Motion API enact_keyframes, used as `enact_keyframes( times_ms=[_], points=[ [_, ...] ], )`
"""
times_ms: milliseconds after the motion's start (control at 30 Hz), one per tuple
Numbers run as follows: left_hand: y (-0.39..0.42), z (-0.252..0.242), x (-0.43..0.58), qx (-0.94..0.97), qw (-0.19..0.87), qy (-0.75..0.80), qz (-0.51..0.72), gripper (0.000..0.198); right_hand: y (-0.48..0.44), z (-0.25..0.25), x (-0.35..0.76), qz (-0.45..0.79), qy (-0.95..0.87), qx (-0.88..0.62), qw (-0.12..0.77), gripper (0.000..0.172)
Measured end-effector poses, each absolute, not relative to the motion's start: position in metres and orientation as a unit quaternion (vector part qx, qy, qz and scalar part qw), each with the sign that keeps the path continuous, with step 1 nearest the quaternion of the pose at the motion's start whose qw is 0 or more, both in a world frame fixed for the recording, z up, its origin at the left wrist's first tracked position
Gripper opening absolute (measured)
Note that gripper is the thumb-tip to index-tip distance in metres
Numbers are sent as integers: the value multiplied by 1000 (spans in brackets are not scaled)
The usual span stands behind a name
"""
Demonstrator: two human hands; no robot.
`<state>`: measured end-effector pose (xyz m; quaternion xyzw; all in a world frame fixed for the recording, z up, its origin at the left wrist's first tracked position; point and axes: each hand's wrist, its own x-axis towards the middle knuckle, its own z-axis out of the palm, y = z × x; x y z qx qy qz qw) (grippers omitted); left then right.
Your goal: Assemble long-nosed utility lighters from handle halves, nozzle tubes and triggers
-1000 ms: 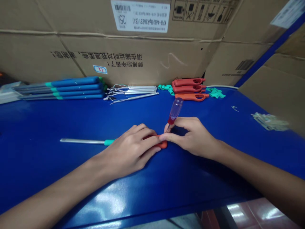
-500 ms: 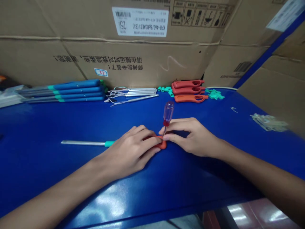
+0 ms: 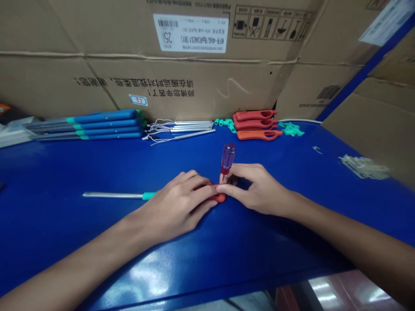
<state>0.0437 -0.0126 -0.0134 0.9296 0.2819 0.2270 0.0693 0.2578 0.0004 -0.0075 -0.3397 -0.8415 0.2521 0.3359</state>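
Covering most of an orange handle [image 3: 221, 198], the left hand [image 3: 180, 201] lies palm down near the middle of the blue table [image 3: 210, 268], its fingers curled over the handle and holding it against the surface. Only the rounded right end of the handle shows past the fingertips. From the other side of the hand a teal collar [image 3: 149, 196] emerges, and from that a thin metal tube [image 3: 113, 195] runs out to the left.

The right hand [image 3: 256, 192] comes in from the right, thumb and forefinger closed narrowly on the shaft of a small screwdriver [image 3: 228, 157]. Its clear purple grip stands nearly upright above them, and the shaft points down at the handle's exposed end. The tip is hidden by the fingers, so whether it sits in a screw or a hole is hard to say.

Along the back of the table, before a large cardboard box [image 3: 214, 93], a row of parts runs from left to right: stacked blue handles [image 3: 105, 124], silver rods [image 3: 193, 125] with thin wires, short teal caps [image 3: 221, 122], three red and orange handles [image 3: 256, 124], and a small teal heap [image 3: 291, 128]. Farther right lies a pale bundle [image 3: 365, 167], somewhat blurred.
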Motion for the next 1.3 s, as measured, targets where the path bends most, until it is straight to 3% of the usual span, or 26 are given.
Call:
enact_keyframes(
  times_ms=[367,567,1067,1300],
  points=[
    [-13,-14,43,930,78,282,221,21,1,3,262,263,-869,-308,285,17],
    [-13,-14,43,929,80,288,217,21,1,-3,258,239,-855,-336,314,10],
    [-13,-14,43,928,70,280,235,24,3,-5,258,238,-856,-337,312,13],
    [-17,-8,45,953,27,267,138,30,2,-2,258,222,-874,-333,277,16]
  ],
)
